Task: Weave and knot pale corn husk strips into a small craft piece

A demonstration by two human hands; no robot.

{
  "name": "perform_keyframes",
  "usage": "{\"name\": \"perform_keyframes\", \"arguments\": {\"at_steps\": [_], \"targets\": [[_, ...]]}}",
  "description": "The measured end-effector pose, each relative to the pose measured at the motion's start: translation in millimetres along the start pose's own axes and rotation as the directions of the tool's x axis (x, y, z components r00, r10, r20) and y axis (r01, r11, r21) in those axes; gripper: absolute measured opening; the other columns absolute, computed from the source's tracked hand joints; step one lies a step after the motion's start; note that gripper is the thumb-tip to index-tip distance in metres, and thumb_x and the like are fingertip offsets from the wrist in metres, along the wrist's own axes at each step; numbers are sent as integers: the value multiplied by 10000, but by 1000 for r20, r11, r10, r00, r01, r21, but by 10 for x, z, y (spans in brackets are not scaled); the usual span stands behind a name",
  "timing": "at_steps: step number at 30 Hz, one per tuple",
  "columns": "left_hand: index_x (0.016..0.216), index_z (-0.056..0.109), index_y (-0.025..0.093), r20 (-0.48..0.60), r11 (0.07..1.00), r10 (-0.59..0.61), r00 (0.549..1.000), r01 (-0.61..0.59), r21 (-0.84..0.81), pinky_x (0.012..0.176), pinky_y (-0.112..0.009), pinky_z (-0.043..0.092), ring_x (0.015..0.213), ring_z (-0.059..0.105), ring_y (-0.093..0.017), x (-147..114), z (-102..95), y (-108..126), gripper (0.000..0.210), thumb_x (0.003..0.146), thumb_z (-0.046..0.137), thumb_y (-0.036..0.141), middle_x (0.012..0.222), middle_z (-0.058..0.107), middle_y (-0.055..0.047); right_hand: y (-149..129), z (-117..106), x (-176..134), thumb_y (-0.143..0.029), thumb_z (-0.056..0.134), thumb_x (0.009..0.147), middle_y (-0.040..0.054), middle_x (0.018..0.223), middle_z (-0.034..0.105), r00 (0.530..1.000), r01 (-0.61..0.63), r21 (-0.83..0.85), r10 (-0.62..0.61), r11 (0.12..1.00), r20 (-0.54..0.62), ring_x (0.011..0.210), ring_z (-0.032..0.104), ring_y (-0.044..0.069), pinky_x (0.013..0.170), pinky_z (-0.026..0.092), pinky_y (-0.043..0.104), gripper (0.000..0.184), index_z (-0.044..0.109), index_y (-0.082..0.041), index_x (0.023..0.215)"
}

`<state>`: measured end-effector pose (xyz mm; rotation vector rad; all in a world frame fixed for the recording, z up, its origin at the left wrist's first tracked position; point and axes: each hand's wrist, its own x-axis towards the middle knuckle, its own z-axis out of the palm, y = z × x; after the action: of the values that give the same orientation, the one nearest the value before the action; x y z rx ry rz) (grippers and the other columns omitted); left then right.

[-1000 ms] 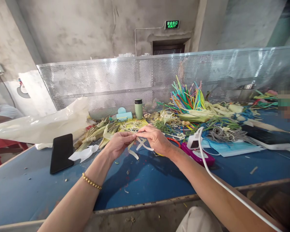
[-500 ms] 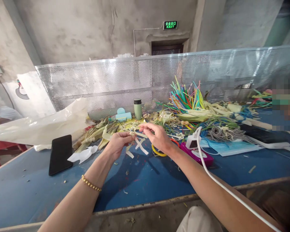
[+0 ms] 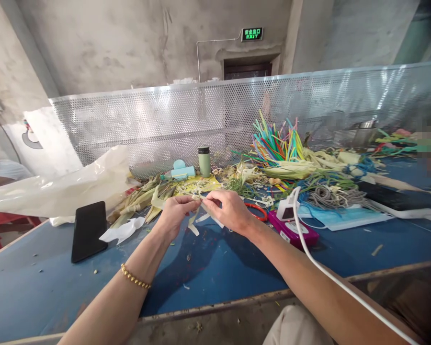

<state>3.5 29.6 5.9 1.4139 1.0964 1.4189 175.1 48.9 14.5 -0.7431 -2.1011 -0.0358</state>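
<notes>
Green-lit sign (image 3: 252,34) — "安全出口" above, "EXIT" below, over a doorway (image 3: 247,71)

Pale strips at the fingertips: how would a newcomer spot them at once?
Find the blue table before the perforated metal screen. At mid-picture, the left hand and right hand are close together, with the pale strips dangling beneath. Unlike the husks lying to the left, these are hand-held.
</notes>
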Motion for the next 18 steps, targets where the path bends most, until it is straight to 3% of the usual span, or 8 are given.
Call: {"name": "perform_keyframes", "arguments": {"at_steps": [3,7,11,15,18], "targets": [[555,668,139,-36,1000,-5,999,4,-21,541,-253,293,525,404,-87,11,-7,-3,180,621,755,282,533,534,4,-19,37,-31,-277,604,845,17,633,630,995,-75,-50,78,996,62,573,523,120,564,341,248,180,646,-165,711],[564,671,137,-99,1000,0,995,-2,-17,533,-253,289,520,394,-86,-3,9,21,165,599,771,264,526,520,11,-35,69,-44,-262,628,832,23,706,654,996,-91,-97,90,991,-24,629,556,129,607,359,248,99,650,-172,799],[571,665,134,-141,1000,10,990,-10,-1,532,-254,298,520,403,-91,-14,12,33,184,609,772,279,527,530,2,-47,62,-51,-350,597,860,44,673,625,996,-85,-238,81,967,-27,627,546,140,582,331,261,281,631,-173,644],[567,646,130,-101,999,-9,995,5,-46,530,-249,313,519,426,-90,-13,3,23,204,613,772,284,540,542,-6,-48,70,-56,-405,545,888,42,604,623,990,-115,-272,132,955,45,585,551,143,537,289,271,373,639,-182,604],[569,646,130,-68,999,-9,998,5,-54,526,-244,314,522,431,-89,-17,3,22,203,619,770,283,543,539,-4,-29,83,-54,-417,561,874,40,648,649,986,-156,-265,167,952,19,604,565,146,537,296,265,334,645,-188,646]]}}
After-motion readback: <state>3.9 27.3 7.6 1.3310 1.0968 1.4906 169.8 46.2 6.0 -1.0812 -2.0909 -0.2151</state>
